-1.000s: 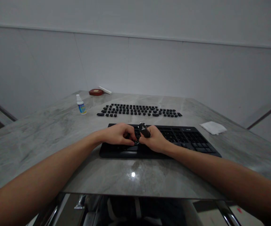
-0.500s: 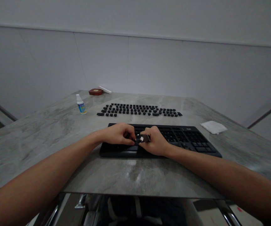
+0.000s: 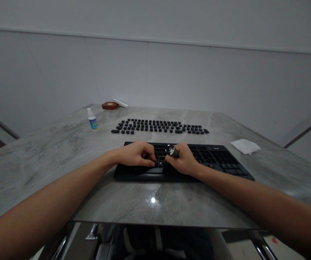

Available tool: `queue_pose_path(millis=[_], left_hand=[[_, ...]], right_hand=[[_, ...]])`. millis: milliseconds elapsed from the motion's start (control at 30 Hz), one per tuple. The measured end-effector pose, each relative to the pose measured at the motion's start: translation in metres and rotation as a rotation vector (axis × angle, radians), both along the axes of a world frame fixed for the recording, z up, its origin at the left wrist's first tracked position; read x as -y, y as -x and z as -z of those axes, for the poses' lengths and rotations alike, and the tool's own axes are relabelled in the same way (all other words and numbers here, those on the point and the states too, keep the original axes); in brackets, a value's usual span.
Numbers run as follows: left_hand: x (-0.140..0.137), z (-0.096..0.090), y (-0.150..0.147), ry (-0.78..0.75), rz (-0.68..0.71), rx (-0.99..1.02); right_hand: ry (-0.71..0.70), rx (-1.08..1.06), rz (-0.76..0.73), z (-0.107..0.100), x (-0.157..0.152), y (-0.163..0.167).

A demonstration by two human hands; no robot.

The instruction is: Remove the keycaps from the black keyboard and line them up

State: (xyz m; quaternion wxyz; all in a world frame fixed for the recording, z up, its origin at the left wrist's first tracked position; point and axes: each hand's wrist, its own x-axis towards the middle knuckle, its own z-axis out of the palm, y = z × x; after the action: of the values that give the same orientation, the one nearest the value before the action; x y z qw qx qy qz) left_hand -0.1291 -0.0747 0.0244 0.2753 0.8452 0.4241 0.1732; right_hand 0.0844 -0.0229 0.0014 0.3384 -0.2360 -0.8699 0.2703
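Note:
A black keyboard (image 3: 220, 159) lies in front of me on the marbled table, with many of its keycaps gone. My right hand (image 3: 185, 159) is wrapped round a dark keycap puller (image 3: 172, 151) with a glossy end. Its thin wires reach down to the keys between my hands. Fingertips bent and close together, my left hand (image 3: 138, 153) rests on the left part of the keyboard beside the wires. Whatever those fingertips pinch, if anything, is hidden.
Behind the keyboard, several loose black keycaps (image 3: 155, 126) are laid out in rows. A small spray bottle (image 3: 93, 121) stands at the left. Farther back are a reddish-brown case (image 3: 109, 105) and a white flat object (image 3: 121, 103). A folded white cloth or tissue (image 3: 244, 146) lies right.
My right hand has shifted slightly to the right and turned, so the puller's glossy end now faces up. My left hand has barely moved. A bright reflection shows on the table's front.

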Motion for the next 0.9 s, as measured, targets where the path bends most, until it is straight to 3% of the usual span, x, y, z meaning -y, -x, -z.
queue_pose_path(millis=[133, 300, 400, 633, 900], left_hand=[[0.0018, -0.0017, -0.0006, -0.011, 0.001, -0.004], [0.0032, -0.003, -0.0039, -0.011, -0.038, 0.013], [0.0038, -0.0026, -0.0047, 0.014, -0.067, 0.047], [0.0029, -0.0007, -0.0046, 0.154, -0.212, 0.247], [0.0026, -0.0034, -0.007, 0.064, -0.26, 0.392]], right_hand=[[-0.112, 0.075, -0.138, -0.0032, 0.0027, -0.0021], [-0.143, 0.079, -0.15, -0.0027, 0.0024, -0.0035], [-0.129, 0.023, -0.102, -0.0015, 0.0025, -0.0027], [0.022, -0.178, 0.159, 0.0036, -0.0011, -0.0043], [0.038, -0.205, 0.124, 0.0004, 0.0018, -0.0048]])
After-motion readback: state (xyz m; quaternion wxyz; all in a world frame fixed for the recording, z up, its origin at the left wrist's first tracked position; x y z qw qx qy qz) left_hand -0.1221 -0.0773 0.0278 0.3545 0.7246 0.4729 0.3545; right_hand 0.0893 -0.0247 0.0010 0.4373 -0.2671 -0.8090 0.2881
